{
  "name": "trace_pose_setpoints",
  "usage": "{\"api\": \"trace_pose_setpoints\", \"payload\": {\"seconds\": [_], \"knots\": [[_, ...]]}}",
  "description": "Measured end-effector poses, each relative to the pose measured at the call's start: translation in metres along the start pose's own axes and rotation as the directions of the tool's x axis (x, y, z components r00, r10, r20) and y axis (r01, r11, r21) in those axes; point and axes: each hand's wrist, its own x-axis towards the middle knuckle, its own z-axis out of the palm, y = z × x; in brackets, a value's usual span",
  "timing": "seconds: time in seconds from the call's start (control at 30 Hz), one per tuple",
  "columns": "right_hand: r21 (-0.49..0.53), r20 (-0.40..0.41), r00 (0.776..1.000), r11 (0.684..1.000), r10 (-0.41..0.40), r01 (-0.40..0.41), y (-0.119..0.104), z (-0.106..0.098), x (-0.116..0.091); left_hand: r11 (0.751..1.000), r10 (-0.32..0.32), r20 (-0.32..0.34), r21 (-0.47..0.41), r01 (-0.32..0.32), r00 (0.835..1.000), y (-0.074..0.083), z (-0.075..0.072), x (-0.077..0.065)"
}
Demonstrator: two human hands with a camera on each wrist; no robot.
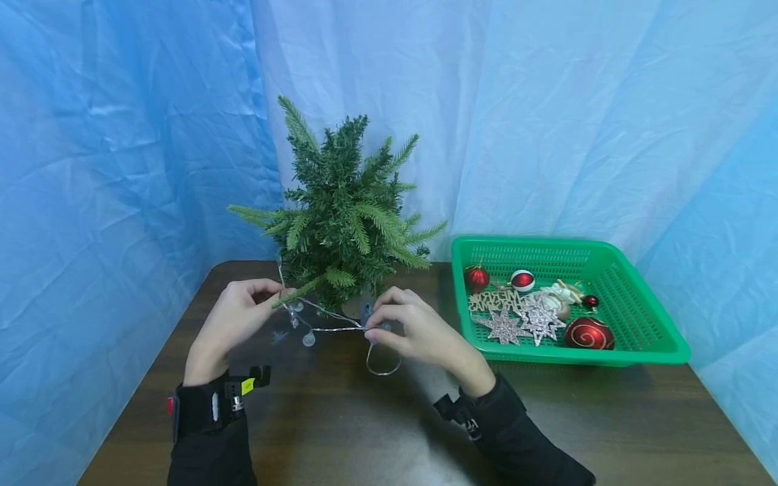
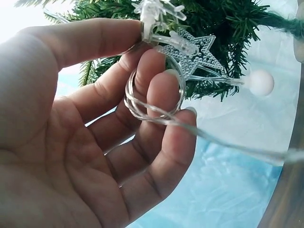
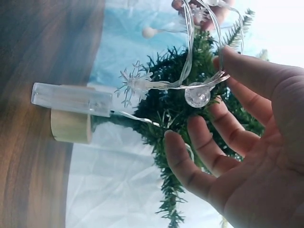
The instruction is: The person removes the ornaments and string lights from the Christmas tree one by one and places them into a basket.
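Note:
A small artificial Christmas tree [image 1: 343,216] stands on the table, and both hands are low in front of it with a string of lights [image 1: 337,329] stretched between them. My left hand [image 1: 240,317] pinches the string between thumb and index finger. In the left wrist view a coil of clear wire [image 2: 130,107] lies against its fingers, near a clear star [image 2: 204,57] and a white ball [image 2: 260,82]. My right hand [image 1: 419,331] pinches the wires between thumb and forefinger, its other fingers spread. Beside it are a clear snowflake [image 3: 134,85] and a crackled ball [image 3: 197,96].
A clear battery box [image 3: 71,99] overlaps the tree's wooden base [image 3: 71,130] in the right wrist view. At the right, a green basket [image 1: 644,290] holds red balls, glittery stars [image 1: 504,327] and a lettered sign [image 1: 495,302]. Blue cloth [image 1: 547,121] hangs behind the table [image 1: 340,432].

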Motion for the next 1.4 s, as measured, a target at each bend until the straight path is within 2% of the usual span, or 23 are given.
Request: {"api": "trace_pose_setpoints", "payload": {"seconds": [0.17,0.47,0.7,0.87,1.03,1.23,1.33,1.4], "knots": [[-0.012,0.025,1.000,1.000,0.007,-0.007,0.000,0.002,0.001,1.000,0.021,-0.010,-0.003,-0.021,1.000,-0.002,-0.003,-0.002],[-0.015,0.034,0.999,1.000,0.007,-0.007,0.000,0.003,0.000,0.997,0.045,-0.032,-0.067,-0.047,0.998,-0.002,-0.006,-0.003],[-0.001,0.059,0.998,1.000,0.006,-0.006,0.001,0.003,0.001,0.992,0.045,-0.089,-0.115,-0.056,0.995,-0.005,-0.011,-0.004],[0.007,0.085,0.996,1.000,-0.021,0.020,0.000,0.001,0.000,0.972,0.000,-0.089,-0.233,-0.021,0.996,-0.006,-0.015,-0.006],[0.019,0.119,0.991,0.998,-0.061,0.059,-0.002,-0.001,-0.001,0.953,-0.034,-0.108,-0.302,-0.001,0.994,-0.005,-0.017,-0.008],[0.147,0.162,0.977,0.982,-0.140,0.116,-0.009,-0.006,-0.001,0.913,-0.041,-0.137,-0.408,-0.019,0.990,-0.004,-0.017,-0.009],[0.160,0.171,0.979,0.984,-0.111,0.084,-0.013,-0.003,0.001,0.920,-0.023,-0.111,-0.391,-0.022,0.994,-0.003,-0.017,-0.009],[0.137,0.164,0.985,0.990,-0.052,0.029,-0.015,0.004,0.002,0.928,-0.018,-0.093,-0.371,-0.018,0.996,-0.003,-0.017,-0.009]]}}
